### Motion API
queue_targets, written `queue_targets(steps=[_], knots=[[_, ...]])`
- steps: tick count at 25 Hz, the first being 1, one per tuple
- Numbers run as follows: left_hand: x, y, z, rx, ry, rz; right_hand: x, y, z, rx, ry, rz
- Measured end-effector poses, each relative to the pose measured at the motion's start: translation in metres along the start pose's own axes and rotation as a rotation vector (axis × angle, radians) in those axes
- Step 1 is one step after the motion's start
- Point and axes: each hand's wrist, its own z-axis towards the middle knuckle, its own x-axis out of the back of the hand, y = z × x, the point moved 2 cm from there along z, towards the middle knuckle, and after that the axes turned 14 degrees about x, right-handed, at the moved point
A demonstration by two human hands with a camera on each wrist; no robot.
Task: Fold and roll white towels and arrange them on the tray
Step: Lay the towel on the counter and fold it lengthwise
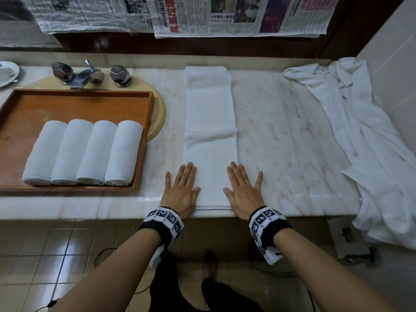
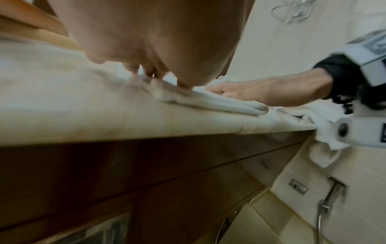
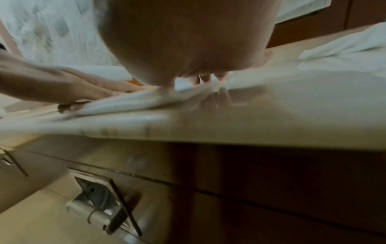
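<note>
Neither grip has closed on anything: the left hand (image 1: 181,190) and the right hand (image 1: 244,190) lie flat with fingers straight, palms pressing the two long edges of the folded towel (image 1: 210,122) at its near end, low in the middle of the head view. That towel is a narrow strip running from the bench (image 1: 281,131) front edge up toward the back of the frame. Four rolled towels (image 1: 83,152) lie side by side in the wooden tray (image 1: 144,140) at the left, touching each other, with bare tray floor behind them. A heap of loose towels (image 1: 360,131) spills over the bench's right end.

Risks, as I judge them: the strip's near end sits right at the bench lip, so a roll started there could slip off the edge. The far part looks slightly wider and shows cross creases; uneven pressure from the two hands would probably make the roll cone or telescope. A loose first turn would give a fatter roll than the four in the tray. The row already reaches the tray's right wall, so a fifth needs the space behind.
</note>
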Motion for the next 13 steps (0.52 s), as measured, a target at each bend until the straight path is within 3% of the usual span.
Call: queue_targets(steps=[4, 5, 7, 10, 11, 13], knots=[[0.03, 0.011, -0.006, 0.112, 0.176, -0.079, 0.022, -0.001, 0.004, 0.029, 0.216, 0.009], [0.038, 0.018, -0.001, 0.157, 0.196, -0.123, 0.027, -0.001, 0.012, 0.027, 0.208, 0.026], [0.042, 0.035, 0.015, 0.156, 0.115, -0.241, 0.029, 0.001, 0.03, 0.03, 0.077, 0.038], [0.025, 0.05, 0.032, -0.011, -0.121, -0.191, 0.025, 0.006, 0.045, -0.002, -0.097, 0.058], [0.017, 0.046, 0.038, 0.024, -0.134, -0.153, 0.024, 0.008, 0.046, -0.013, -0.112, 0.057], [0.017, 0.035, 0.049, 0.356, -0.096, -0.222, 0.022, 0.009, 0.045, -0.031, -0.128, 0.045]])
